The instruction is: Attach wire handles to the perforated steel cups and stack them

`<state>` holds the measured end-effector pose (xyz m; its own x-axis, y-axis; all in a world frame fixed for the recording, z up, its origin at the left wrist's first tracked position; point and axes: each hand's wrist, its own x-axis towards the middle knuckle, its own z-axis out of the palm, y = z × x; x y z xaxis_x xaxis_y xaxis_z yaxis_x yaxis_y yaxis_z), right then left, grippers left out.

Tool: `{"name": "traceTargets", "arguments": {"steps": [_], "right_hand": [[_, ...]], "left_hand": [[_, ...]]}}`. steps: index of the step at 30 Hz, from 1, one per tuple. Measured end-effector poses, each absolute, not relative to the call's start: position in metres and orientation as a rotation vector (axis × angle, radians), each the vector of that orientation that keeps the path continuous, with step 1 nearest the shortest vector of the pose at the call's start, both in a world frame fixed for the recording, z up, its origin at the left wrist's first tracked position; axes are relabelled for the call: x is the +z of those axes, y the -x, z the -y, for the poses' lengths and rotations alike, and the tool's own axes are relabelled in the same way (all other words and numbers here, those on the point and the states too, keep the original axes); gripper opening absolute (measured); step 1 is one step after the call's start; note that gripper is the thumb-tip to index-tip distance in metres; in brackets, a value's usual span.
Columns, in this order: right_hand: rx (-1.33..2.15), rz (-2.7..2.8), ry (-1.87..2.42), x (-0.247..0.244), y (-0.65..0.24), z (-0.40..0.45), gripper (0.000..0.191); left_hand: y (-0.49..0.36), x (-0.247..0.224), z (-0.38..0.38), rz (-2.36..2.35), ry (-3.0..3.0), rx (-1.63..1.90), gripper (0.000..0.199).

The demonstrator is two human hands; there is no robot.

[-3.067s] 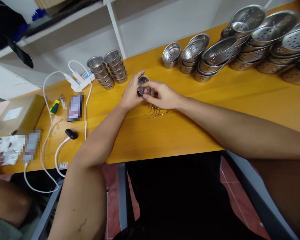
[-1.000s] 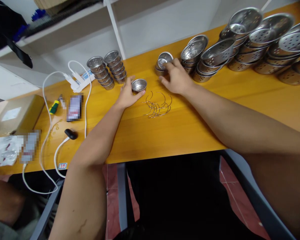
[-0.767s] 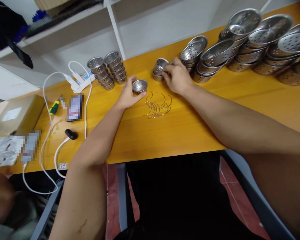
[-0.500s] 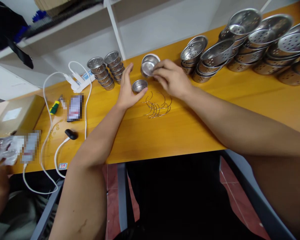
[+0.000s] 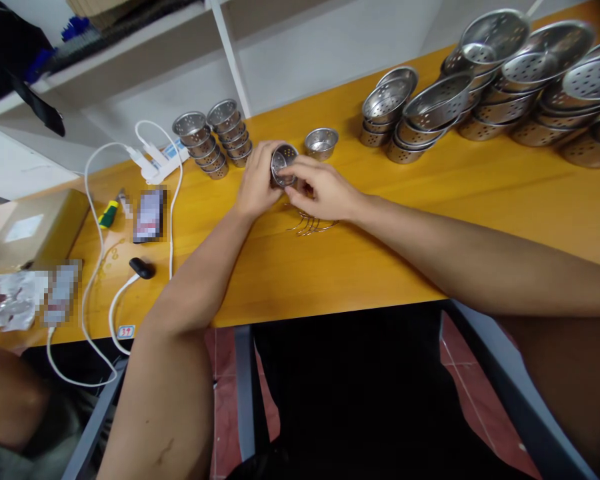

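Observation:
My left hand [image 5: 260, 177] is wrapped round a small perforated metal cup [image 5: 280, 157], which is tilted with its mouth turned towards my right. The fingers of my right hand [image 5: 323, 187] reach to that cup's mouth, the index finger at the opening and the thumb by the lower rim. Beneath my right hand lie several thin curved wires [image 5: 307, 229], partly covered by it. Just behind the hands, a second small metal cup [image 5: 322, 143] stands upright on the table.
Stacks of small perforated cups [image 5: 200, 143] stand at the back left, larger stacks [image 5: 490, 100] at the right. A power strip [image 5: 167, 163], white cables, a yellow-green tool [image 5: 110, 213] and a cardboard box [image 5: 40, 227] are on the left. Another person's arm [image 5: 10, 393] shows lower left.
My left hand has closed round a cup and tilted it. My right hand has let go of the rear cup and moved left to the held one. The rear cup now sits further right.

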<state>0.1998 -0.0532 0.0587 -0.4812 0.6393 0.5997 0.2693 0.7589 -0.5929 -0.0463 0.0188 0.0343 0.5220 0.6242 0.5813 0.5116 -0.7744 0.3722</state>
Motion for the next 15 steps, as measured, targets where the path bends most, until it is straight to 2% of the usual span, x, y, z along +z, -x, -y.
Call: {"name": "traceTargets", "arguments": {"steps": [1,2,6,8,15], "right_hand": [[0.57,2.033,0.681,0.061,-0.197,0.055,0.021],[0.602,1.978,0.69,0.063,-0.195,0.057,0.023],[0.713,1.819,0.781,0.069,-0.191,0.059,0.063],[0.749,1.796,0.82,0.069,-0.19,0.057,0.074],[0.836,1.724,0.803,0.069,-0.189,0.047,0.083]], "left_hand": [[0.046,0.034,-0.019,-0.969,-2.629,1.078,0.089],[0.046,0.035,-0.018,-0.963,-2.652,1.066,0.086],[0.042,0.04,-0.011,-0.959,-2.673,1.025,0.081],[0.04,0.041,-0.009,-0.972,-2.657,1.02,0.083],[0.041,0.038,-0.014,-1.014,-2.671,1.037,0.085]]}}
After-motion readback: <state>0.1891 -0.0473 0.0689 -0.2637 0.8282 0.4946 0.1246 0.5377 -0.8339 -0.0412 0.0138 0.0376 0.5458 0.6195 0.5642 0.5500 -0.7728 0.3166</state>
